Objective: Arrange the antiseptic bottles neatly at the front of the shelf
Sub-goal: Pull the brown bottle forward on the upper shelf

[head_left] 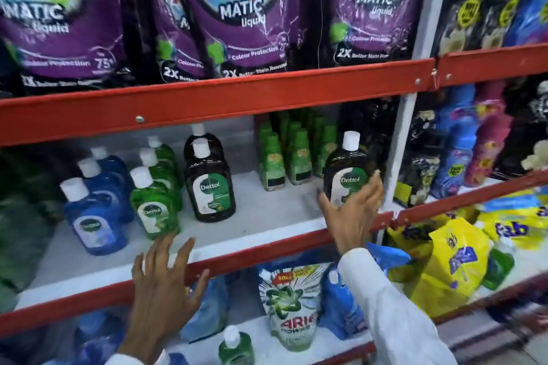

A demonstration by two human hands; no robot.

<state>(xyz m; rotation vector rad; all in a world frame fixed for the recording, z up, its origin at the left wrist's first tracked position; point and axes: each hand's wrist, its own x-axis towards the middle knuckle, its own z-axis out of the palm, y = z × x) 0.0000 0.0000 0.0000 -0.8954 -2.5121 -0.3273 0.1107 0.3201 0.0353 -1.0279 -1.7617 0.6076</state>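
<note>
The right hand had its fingers wrapped round a dark Dettol bottle at the shelf's near right edge — a slip there could tip it off — while the left hand hovered spread-fingered, empty, near the green bottle.

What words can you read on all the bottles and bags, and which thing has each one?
"Dettol": brown bottle in the right hand
"Dettol": second brown bottle
"Dettol": green bottle
"Safe wash MATIC liquid", "2X": purple pouches
"ARIEL", partly hidden: white pouch
Blue bottle label, yellow bags: too blurred.
</note>
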